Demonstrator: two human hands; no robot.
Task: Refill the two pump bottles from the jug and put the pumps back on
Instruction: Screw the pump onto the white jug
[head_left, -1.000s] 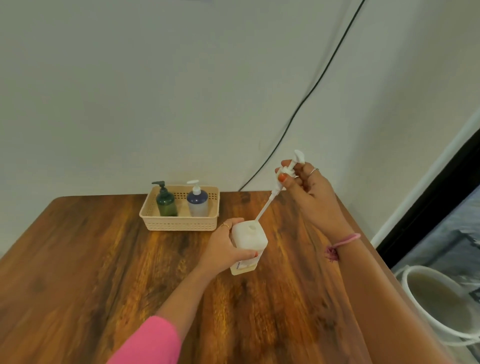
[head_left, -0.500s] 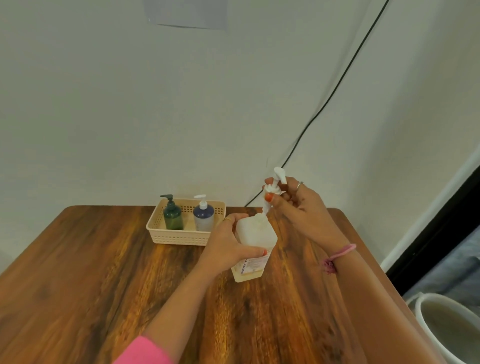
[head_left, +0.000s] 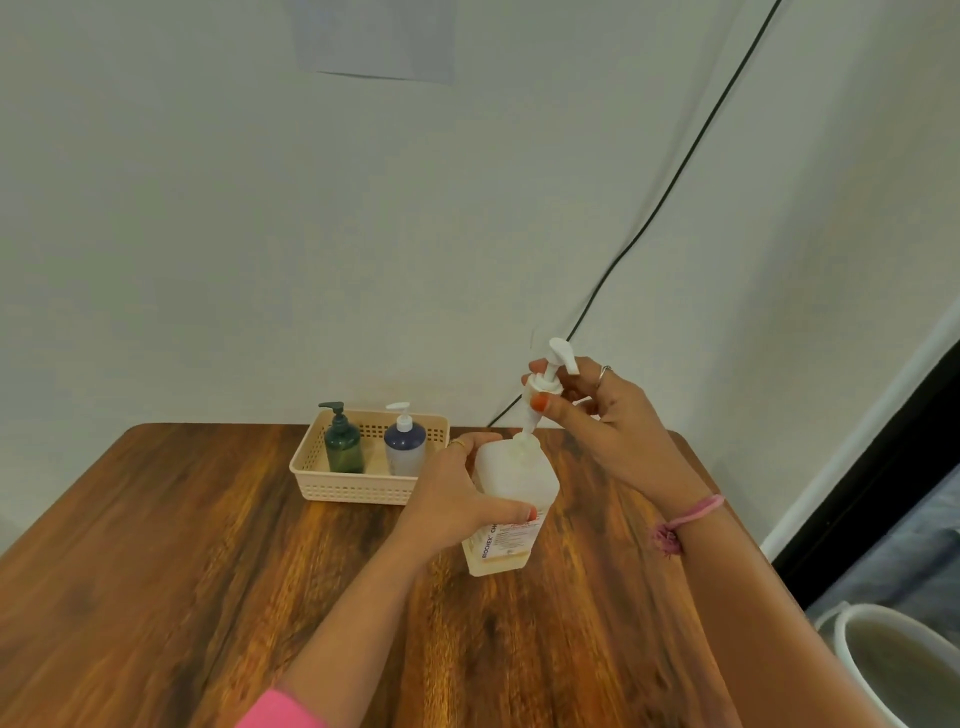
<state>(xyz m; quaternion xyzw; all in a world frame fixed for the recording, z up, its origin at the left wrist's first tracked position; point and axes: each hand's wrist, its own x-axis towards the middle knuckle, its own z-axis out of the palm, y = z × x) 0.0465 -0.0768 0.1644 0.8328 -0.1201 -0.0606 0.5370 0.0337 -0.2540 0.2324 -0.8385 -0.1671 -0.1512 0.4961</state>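
Left hand (head_left: 457, 499) grips jug (head_left: 511, 499); right hand (head_left: 597, 415) pinches pump (head_left: 545, 382).

A white bucket (head_left: 883, 670) beside the table (head_left: 156, 545), black cable (head_left: 675, 176) on wall

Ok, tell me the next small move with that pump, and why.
Probably lower the pump straight down until its collar meets the neck, then twist. The right hand holds it above the white bottle, tube already in the opening, while the left hand steadies the bottle.
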